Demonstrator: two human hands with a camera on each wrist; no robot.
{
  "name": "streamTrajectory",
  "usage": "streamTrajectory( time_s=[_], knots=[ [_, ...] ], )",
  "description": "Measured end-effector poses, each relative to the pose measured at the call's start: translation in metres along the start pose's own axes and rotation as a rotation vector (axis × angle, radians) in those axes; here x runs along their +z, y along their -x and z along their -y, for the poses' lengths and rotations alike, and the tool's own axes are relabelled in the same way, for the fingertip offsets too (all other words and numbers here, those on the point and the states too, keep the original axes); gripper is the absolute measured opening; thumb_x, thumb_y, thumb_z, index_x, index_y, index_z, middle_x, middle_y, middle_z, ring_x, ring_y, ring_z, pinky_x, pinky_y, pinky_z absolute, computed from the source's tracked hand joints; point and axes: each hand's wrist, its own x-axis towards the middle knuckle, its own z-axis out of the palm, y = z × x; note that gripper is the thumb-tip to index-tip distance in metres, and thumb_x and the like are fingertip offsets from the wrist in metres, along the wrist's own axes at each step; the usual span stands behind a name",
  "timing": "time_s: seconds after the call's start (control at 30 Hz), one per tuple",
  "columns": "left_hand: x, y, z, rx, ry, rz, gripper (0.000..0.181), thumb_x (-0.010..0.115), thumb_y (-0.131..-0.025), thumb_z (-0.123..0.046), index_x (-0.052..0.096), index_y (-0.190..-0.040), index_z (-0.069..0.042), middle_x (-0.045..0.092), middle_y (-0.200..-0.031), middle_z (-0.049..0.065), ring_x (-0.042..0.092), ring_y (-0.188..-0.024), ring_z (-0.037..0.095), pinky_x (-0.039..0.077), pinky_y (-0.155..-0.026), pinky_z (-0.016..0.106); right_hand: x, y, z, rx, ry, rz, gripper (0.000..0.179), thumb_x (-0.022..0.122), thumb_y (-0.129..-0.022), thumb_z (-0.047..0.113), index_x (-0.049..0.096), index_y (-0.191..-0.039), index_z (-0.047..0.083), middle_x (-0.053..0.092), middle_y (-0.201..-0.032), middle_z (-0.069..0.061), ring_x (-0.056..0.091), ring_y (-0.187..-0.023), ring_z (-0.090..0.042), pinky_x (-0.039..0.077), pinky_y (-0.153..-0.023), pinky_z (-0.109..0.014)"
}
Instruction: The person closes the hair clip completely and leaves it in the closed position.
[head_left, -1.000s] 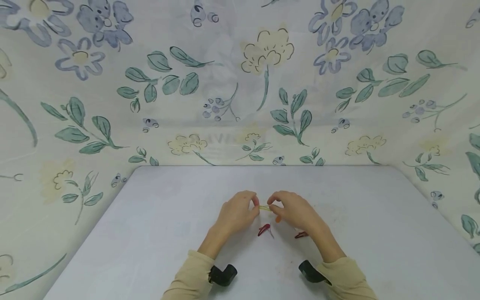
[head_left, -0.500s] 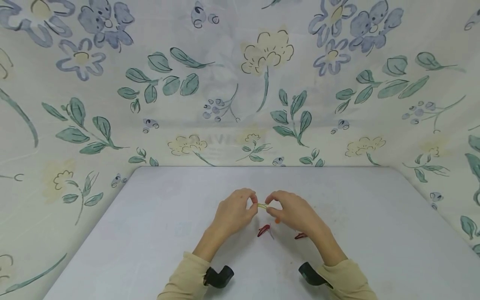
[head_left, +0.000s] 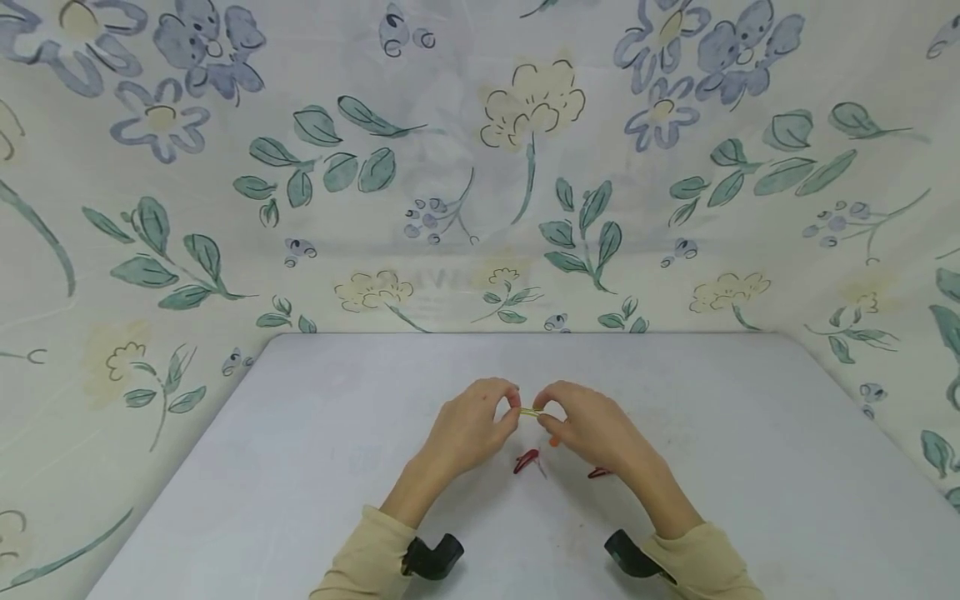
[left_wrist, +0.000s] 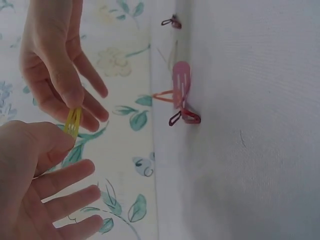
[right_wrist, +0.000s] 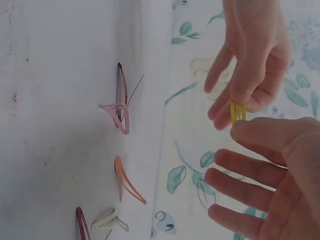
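Note:
A yellow snap hair clip [head_left: 529,412] is held above the table between both hands. My left hand [head_left: 467,427] pinches one end of it with thumb and index finger. The other end is pinched by my right hand [head_left: 589,423]. In the left wrist view the yellow clip's slotted body [left_wrist: 72,121] shows between the two thumbs. The right wrist view has the remaining fingers of the right hand [right_wrist: 270,175] spread apart. Beneath the hands, a dark red hair clip [head_left: 527,461] and an orange hair clip [head_left: 554,440] are on the table.
Another dark red clip [head_left: 601,472] is partly covered by the right forearm. A pink clip [right_wrist: 125,120] and a whitish clip [right_wrist: 107,220] also stand on the white table [head_left: 337,400]. Floral cloth [head_left: 450,208] rises behind the table. Dark wrist cameras [head_left: 435,557] sit at both cuffs.
Both hands keep their pinch on the yellow hair clip. They shift slightly left, then slightly back right, and the clip's angle changes a little. The clips on the table stay put.

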Motion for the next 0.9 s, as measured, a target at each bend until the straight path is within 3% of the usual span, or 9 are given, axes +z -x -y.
streamTrajectory(
  time_s=[0.1,0.33,0.63,0.9],
  knots=[
    [-0.002,0.001,0.0,0.027,0.003,0.005,0.005,0.068,-0.092,-0.016,0.064,-0.096,-0.016,0.068,-0.117,0.004,0.064,-0.106,0.02,0.057,-0.07,0.032,0.0,0.003,0.0,-0.034,0.007,-0.022,0.018,0.072,-0.091,0.016,0.069,-0.108,0.014,0.069,-0.1,0.001,0.06,-0.078,-0.011,0.055,-0.08,-0.037],
    [-0.005,0.005,0.001,0.094,0.018,0.036,0.007,0.069,-0.092,-0.016,0.065,-0.097,-0.017,0.067,-0.115,0.0,0.063,-0.11,0.019,0.057,-0.074,0.034,0.0,0.007,-0.001,-0.132,0.052,-0.076,0.011,0.074,-0.089,0.014,0.07,-0.099,0.016,0.067,-0.124,-0.005,0.065,-0.109,-0.023,0.056,-0.085,-0.039],
    [-0.001,0.009,0.004,0.208,-0.063,0.026,0.009,0.073,-0.089,-0.011,0.068,-0.093,-0.017,0.068,-0.116,0.001,0.062,-0.114,0.019,0.057,-0.081,0.033,0.009,0.011,-0.01,-0.259,0.094,-0.119,0.009,0.075,-0.087,0.012,0.07,-0.094,0.017,0.068,-0.123,-0.003,0.068,-0.101,-0.02,0.057,-0.078,-0.034],
    [-0.001,0.01,0.002,0.222,-0.033,0.015,0.012,0.074,-0.086,-0.006,0.069,-0.091,-0.016,0.069,-0.119,0.002,0.06,-0.12,0.021,0.056,-0.086,0.035,0.01,0.012,-0.015,-0.312,0.127,-0.152,0.01,0.075,-0.087,0.012,0.071,-0.094,0.019,0.067,-0.124,-0.002,0.067,-0.105,-0.021,0.057,-0.08,-0.038]
  ],
)
